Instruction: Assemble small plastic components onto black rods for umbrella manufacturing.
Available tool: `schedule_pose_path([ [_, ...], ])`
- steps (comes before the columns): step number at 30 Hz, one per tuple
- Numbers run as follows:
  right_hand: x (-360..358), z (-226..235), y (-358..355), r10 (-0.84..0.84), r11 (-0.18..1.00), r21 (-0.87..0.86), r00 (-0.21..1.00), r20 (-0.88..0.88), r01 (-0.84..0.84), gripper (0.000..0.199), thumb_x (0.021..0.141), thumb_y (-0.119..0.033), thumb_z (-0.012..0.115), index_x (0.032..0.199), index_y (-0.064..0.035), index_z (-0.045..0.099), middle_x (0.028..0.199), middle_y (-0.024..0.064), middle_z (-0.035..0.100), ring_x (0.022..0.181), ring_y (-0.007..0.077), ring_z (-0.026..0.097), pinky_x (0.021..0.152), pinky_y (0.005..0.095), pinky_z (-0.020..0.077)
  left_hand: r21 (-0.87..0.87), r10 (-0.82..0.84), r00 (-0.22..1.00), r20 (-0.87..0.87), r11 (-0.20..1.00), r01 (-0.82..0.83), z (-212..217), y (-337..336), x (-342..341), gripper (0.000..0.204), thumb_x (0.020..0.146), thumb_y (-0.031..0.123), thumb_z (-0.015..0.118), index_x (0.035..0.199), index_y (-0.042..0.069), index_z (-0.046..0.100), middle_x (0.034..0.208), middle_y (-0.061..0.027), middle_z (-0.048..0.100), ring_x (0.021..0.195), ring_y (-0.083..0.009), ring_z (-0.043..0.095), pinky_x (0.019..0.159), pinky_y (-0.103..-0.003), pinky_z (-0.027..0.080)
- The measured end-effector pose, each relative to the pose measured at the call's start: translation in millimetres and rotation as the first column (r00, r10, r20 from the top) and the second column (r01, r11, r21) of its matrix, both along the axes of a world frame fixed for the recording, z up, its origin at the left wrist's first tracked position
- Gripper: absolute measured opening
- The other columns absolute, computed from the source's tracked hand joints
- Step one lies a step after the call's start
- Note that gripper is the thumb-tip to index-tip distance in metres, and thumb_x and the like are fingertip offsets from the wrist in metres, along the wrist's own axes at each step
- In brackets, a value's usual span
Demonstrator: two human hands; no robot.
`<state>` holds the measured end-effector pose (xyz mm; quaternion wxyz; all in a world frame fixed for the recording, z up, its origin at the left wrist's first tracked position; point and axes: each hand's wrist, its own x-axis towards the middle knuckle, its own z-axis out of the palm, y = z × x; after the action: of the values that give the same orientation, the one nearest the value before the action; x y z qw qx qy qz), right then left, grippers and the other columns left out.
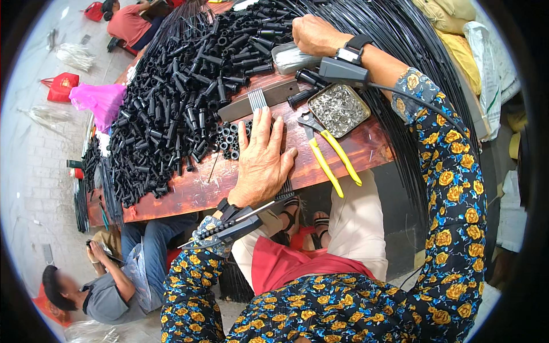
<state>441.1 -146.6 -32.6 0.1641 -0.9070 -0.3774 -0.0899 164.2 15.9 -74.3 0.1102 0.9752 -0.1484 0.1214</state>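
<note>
My left hand [262, 157] lies nearly flat on the table, fingers stretched out. Its fingertips touch the near ends of several thin pale strips [257, 98], which lie side by side across a dark bar [231, 110]. Under and beside those fingers stand several short black tubes [227, 140] on end, showing round openings. My right hand [318, 38] is closed above a clear plastic box [286, 64] of thin whitish strands. Its fingertips are hidden, so what it grips does not show.
Black plastic tubes [177, 103] heap across the table's left. Yellow-handled cutters [326, 151] lie beside a tin of small metal pieces [339, 110]. Long black rods [394, 51] run along the right. One person [111, 294] sits at lower left, another [128, 26] at upper left.
</note>
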Motion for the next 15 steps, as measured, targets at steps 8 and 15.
schedule_pose_path([
  [8,-52,12,21,0.36,0.931,0.093,0.93,-0.076,-0.353,0.014,0.071,-0.003,0.068,0.082,-0.0029,0.076,0.076,0.0172,0.071,0.074,0.0335,0.071,0.069,0.0418,0.0555,0.016,0.019,1.0,0.001,1.0,-0.019,-1,5,-3,0.063,0.09,0.028,0.064,0.141,-0.004,0.046,0.154,-0.0279,0.031,0.147,-0.0401,0.028,0.12,-0.057,0.011],
  [15,-72,2,21,0.303,0.951,-0.031,0.947,-0.11,-0.308,0.029,0.078,-0.004,0.07,0.106,-0.0067,0.076,0.095,0.0209,0.072,0.092,0.0377,0.07,0.081,0.045,0.055,0.009,0.009,1.0,-0.005,1.0,-0.009,-1,4,-1,0.062,0.09,0.029,0.064,0.141,-0.003,0.046,0.154,-0.028,0.031,0.147,-0.0401,0.027,0.12,-0.057,0.012],
])
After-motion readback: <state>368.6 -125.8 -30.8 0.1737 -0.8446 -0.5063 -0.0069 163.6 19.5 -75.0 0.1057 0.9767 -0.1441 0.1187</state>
